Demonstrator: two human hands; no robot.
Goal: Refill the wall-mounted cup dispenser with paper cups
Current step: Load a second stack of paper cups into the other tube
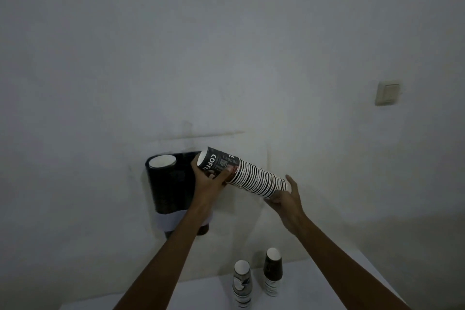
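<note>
A long stack of black-and-white paper cups [251, 176] printed "COFFEE" lies nearly level in front of the wall, its closed base end pointing left. My left hand [210, 180] grips that base end from below. My right hand [285, 196] cups the rim end of the stack. Just left of the stack hangs the dark wall-mounted cup dispenser [167, 189], with a white band near its bottom. One cup [162, 161] sits in the dispenser's left opening; my left hand and the stack hide its right side.
Two short stacks of paper cups [242, 283] [272, 270] stand upside down on a white table [327, 292] below the hands. A beige light switch [388, 92] is on the wall at upper right.
</note>
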